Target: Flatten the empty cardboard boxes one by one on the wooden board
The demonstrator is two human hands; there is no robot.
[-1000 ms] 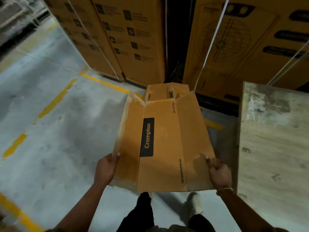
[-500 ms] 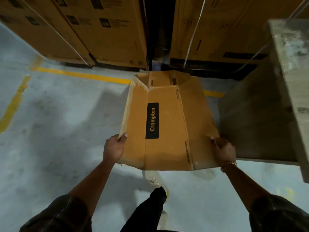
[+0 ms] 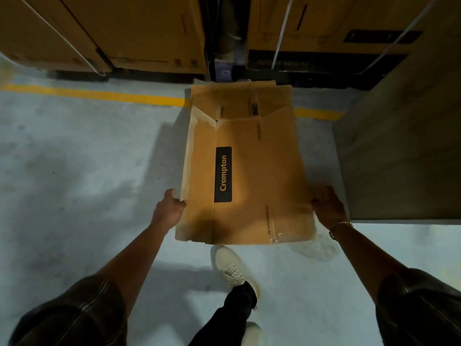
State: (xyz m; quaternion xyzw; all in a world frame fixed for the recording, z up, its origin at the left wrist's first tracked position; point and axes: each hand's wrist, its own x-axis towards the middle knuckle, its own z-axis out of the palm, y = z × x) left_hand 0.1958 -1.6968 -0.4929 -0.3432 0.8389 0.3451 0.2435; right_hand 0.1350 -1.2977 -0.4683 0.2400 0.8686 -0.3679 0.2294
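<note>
The left grip (image 3: pixel 169 208) and right grip (image 3: pixel 327 208) are clamping the collapsed Crompton box (image 3: pixel 249 171) by opposite edges; probably best is swinging it level onto the wooden board (image 3: pixel 399 158) at frame right.

flattened brown cardboard box (image 3: pixel 249 171), black "Crompton" label (image 3: pixel 223 174) facing up | collapsed flat, far flaps spread, held aloft roughly level | just left of grey wooden board (image 3: pixel 404 146)
</note>
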